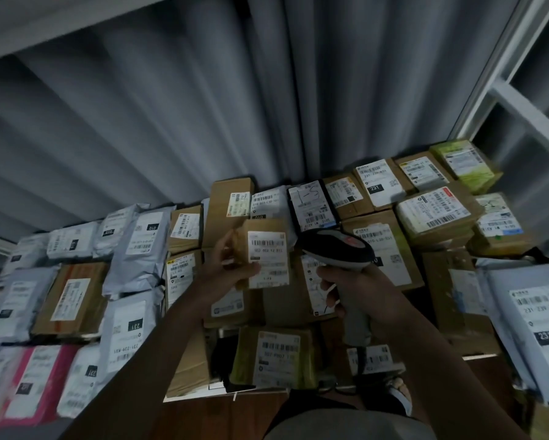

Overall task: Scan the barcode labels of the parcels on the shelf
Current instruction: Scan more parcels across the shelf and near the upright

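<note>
My left hand [231,265] grips a small brown cardboard parcel [263,254] and holds it up above the pile, with its white barcode label [268,258] facing me. To its right, my right hand [358,293] holds a grey and black barcode scanner [339,249] by the handle. The scanner's head sits just right of the label, tilted toward it, with an orange patch on top. Many other labelled parcels lie on the shelf [476,355] below and around both hands.
Grey poly bags [139,249] and a pink one [38,382] fill the left. Cardboard boxes [374,185] are stacked at the back and right, against a corrugated metal wall [203,106]. A white shelf frame [520,109] rises at the right. A scanner cable [360,360] hangs down.
</note>
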